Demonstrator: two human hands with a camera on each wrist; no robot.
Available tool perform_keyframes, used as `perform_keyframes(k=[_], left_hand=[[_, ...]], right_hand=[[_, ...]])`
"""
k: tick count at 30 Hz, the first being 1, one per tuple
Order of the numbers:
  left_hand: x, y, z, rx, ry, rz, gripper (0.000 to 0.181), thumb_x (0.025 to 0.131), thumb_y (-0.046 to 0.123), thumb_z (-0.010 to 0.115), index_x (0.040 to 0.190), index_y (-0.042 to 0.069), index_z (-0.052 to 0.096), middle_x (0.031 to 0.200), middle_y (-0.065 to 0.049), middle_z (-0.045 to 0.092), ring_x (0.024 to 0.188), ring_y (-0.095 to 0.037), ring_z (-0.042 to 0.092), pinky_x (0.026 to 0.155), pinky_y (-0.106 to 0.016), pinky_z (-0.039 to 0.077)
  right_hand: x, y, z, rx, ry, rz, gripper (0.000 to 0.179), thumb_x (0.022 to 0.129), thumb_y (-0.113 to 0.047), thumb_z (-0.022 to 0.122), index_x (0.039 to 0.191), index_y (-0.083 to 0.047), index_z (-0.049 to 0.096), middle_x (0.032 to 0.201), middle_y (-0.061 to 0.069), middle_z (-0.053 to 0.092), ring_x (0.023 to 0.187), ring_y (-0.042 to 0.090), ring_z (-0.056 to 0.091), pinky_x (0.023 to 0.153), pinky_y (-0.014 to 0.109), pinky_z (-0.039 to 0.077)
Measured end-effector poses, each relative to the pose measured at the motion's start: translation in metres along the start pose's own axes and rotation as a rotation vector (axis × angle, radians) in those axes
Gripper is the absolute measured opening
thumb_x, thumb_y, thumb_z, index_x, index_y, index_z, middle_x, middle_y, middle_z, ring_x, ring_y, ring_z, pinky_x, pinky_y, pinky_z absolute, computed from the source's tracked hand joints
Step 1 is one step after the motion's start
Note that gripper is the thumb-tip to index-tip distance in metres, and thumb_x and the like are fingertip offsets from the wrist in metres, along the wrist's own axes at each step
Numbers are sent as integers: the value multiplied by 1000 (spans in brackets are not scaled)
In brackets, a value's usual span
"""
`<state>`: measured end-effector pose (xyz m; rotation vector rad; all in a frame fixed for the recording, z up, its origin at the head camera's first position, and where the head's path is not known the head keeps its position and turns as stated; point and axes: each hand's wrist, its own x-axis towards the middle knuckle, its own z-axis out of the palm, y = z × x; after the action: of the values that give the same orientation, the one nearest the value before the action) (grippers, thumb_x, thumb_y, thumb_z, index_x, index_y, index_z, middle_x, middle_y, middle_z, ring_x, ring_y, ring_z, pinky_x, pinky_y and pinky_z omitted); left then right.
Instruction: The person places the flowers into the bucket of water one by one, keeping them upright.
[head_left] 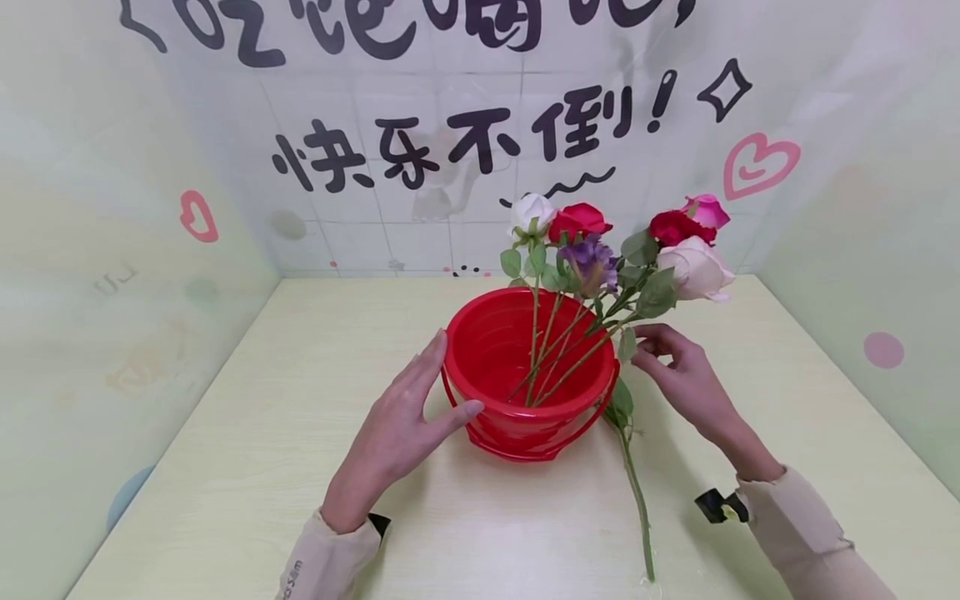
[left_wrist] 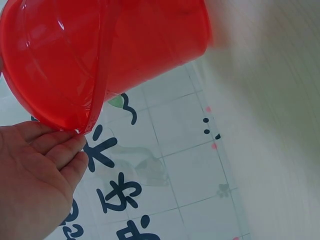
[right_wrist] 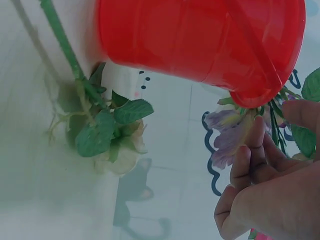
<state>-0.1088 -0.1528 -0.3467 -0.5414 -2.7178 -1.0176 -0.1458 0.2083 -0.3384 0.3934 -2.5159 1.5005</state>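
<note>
A red bucket (head_left: pixel 510 435) stands upright on the table, several artificial flowers leaning in it toward its right side. Among the blooms are a white rose (head_left: pixel 531 215), a red rose (head_left: pixel 579 222), a purple flower (head_left: pixel 591 265) and a pale pink rose (head_left: pixel 693 268). My left hand (head_left: pixel 397 429) touches the bucket's left rim, fingers extended and thumb spread along the front. Beside the right rim is my right hand (head_left: pixel 693 387), fingers loosely bent near a leaf (head_left: pixel 627 344), with nothing visibly held. In the right wrist view its fingertips (right_wrist: pixel 257 127) are close to the bucket's handle mount.
Another flower lies on the table right of the bucket, its green stem (head_left: pixel 637 492) pointing toward the front; its pale bloom (right_wrist: pixel 122 155) shows in the right wrist view. Behind the table (head_left: pixel 315 333) rises a printed wall covering (head_left: pixel 360 233), with pale side walls left and right.
</note>
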Motion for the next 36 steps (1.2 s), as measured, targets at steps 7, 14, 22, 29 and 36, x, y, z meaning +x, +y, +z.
perform_keyframes(k=[7,14,22,29,36], left_hand=[[0,0,1,5,3,3,94,94,66,63,167,23,21,170,6,22,153,-25,28,101,-59,50],[0,0,0,6,6,3,94,94,65,63,167,24,21,170,6,22,153,-26,27,101,-60,49],[0,-2,1,-1,10,17,93,95,64,64,167,24,20,170,7,21,154,-25,26,103,-60,48],[1,-2,1,-2,12,12,94,94,65,64,167,25,20,170,6,21,154,-24,26,103,-59,48],[1,-2,1,-5,9,13,93,95,64,64,167,24,21,170,5,22,154,-25,27,102,-59,49]], right_hand=[[-6,10,-7,-53,7,33,32,105,-16,61,129,5,63,100,16,64,88,14,57,66,23,49],[-11,24,-9,-70,-17,103,35,105,-19,62,128,7,63,100,22,65,89,21,59,66,24,46],[-14,37,-4,-60,-76,179,31,104,-18,63,121,8,67,99,15,69,88,20,62,70,25,50],[-17,43,2,-104,-157,187,23,102,-14,65,110,7,72,99,14,72,86,23,60,69,27,50],[-20,49,9,-138,-259,184,20,99,-13,69,101,5,75,88,6,72,77,17,54,64,26,45]])
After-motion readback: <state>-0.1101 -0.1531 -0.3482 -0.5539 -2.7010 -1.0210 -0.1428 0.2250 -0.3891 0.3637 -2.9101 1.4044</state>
